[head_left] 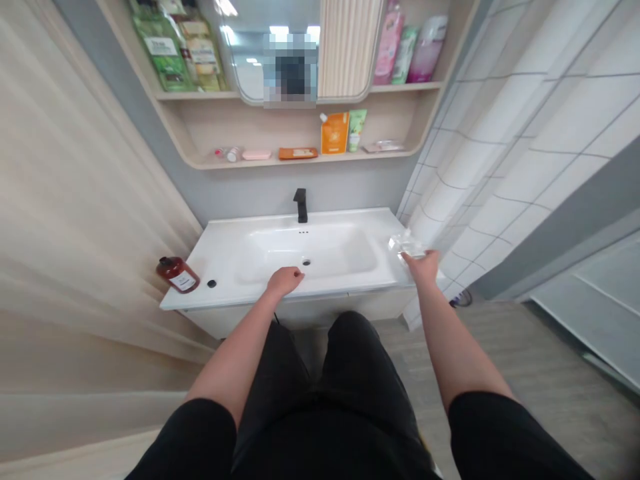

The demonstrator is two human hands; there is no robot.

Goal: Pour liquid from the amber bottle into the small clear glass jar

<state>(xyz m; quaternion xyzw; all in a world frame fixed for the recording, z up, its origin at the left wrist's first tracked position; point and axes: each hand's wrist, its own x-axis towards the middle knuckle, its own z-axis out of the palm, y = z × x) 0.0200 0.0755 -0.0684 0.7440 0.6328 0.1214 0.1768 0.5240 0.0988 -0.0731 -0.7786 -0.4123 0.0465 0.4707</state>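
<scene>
My right hand is at the right end of the white washbasin counter, its thumb and fingers around a clear, see-through container. The container's exact shape is hard to make out against the white surface. My left hand hovers by the front rim of the basin, fingers curled in, with nothing visible in it. Between the hands lies the basin's drain hole, and a black faucet rises behind it.
A brown pump-type bottle with a white label stands at the counter's left end, beside a small black round piece. Above, a wall cabinet holds bottles, an orange pouch and a green tube. Curtains hang at the left.
</scene>
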